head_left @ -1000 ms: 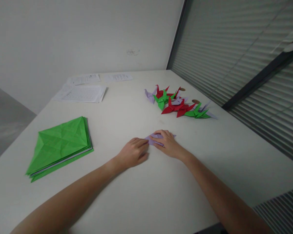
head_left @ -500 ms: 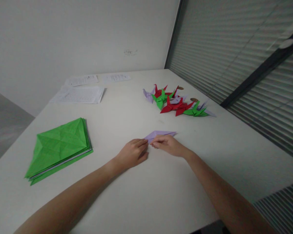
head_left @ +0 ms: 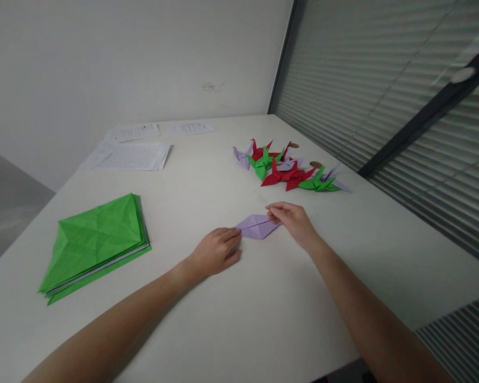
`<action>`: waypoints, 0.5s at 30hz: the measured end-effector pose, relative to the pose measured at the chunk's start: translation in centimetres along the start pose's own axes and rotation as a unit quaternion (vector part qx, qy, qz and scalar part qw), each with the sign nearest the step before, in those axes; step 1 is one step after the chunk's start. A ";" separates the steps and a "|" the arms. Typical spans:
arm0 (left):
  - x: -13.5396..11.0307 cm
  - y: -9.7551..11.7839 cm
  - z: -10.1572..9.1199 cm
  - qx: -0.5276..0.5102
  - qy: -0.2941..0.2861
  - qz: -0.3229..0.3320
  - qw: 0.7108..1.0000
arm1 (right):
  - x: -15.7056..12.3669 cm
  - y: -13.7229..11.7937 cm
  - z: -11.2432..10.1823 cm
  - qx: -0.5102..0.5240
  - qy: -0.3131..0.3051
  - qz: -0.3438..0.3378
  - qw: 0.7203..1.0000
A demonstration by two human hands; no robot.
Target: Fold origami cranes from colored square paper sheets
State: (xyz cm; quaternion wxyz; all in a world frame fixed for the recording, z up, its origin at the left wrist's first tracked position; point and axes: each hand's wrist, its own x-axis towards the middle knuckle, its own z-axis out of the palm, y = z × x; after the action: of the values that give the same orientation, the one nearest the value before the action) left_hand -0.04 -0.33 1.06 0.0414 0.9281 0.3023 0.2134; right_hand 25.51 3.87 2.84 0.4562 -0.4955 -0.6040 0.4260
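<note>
A small folded lilac paper (head_left: 256, 226) lies flat on the white table (head_left: 239, 319), shaped like a kite. My left hand (head_left: 216, 251) rests on the table with fingers curled, its fingertips pressing the paper's left tip. My right hand (head_left: 293, 221) is at the paper's right tip, fingers together, pinching that corner. Beyond them lies a heap of finished origami cranes (head_left: 287, 167) in red, green and lilac.
A stack of creased green paper squares (head_left: 98, 239) lies at the left. Printed white sheets (head_left: 130, 154) sit at the far side near the wall. Slatted blinds (head_left: 383, 96) run along the table's right edge.
My right hand slid from the paper's left part over to its right tip, uncovering the lilac shape, which now lies flattened. My left hand stayed in place.
</note>
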 end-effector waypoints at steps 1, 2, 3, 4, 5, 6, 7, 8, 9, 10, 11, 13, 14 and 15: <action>0.0 0.0 -0.1 0.001 0.001 0.001 1.000 | 0.0 -0.1 -0.3 -0.061 0.016 -0.046 0.997; 0.0 0.0 -0.1 0.002 0.003 0.000 1.000 | 0.0 -0.3 -0.5 -0.127 0.014 -0.094 0.987; 0.1 0.1 -0.2 0.006 0.007 -0.002 1.000 | -0.1 -0.4 -0.6 -0.189 -0.006 -0.139 0.972; 0.1 0.1 -0.3 0.010 0.010 -0.007 1.000 | -0.2 -0.5 -0.7 -0.243 -0.037 -0.174 0.954; 0.1 0.2 -0.4 0.016 0.013 -0.014 1.000 | -0.3 -0.5 -0.7 -0.286 -0.077 -0.196 0.935; 0.1 0.2 -0.4 0.023 0.014 -0.022 0.999 | -0.5 -0.5 -0.5 -0.319 -0.117 -0.206 0.918; 0.1 0.3 -0.5 0.030 0.018 -0.032 0.999 | -0.7 -0.5 -0.3 -0.343 -0.154 -0.207 0.903; 0.0 0.3 -0.5 0.038 0.024 -0.041 0.998 | -0.8 -0.4 -0.1 -0.361 -0.180 -0.202 0.893; 0.0 0.3 -0.6 0.044 0.032 -0.047 0.997 | -1.0 -0.4 0.2 -0.373 -0.196 -0.197 0.885; 0.0 0.3 -0.6 0.046 0.041 -0.049 0.997 | -1.1 -0.4 0.5 -0.383 -0.202 -0.194 0.880; 0.0 0.3 -0.5 0.044 0.047 -0.046 0.997 | -1.2 -0.4 0.8 -0.391 -0.203 -0.194 0.876; 0.0 0.1 -0.4 0.029 0.051 -0.031 0.998 | -1.4 -0.4 1.3 -0.403 -0.192 -0.206 0.871; 0.0 0.0 -0.3 0.019 0.049 -0.022 0.998 | -1.5 -0.4 1.5 -0.406 -0.187 -0.215 0.868; 0.0 0.0 -0.3 0.011 0.047 -0.017 0.999 | -1.6 -0.4 1.8 -0.406 -0.183 -0.226 0.867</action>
State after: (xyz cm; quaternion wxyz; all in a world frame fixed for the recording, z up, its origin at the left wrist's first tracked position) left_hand -0.20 -0.32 1.28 0.0211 0.9121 0.3222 0.2526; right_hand 23.87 2.14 2.62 0.1803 -0.4003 -0.8915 0.1115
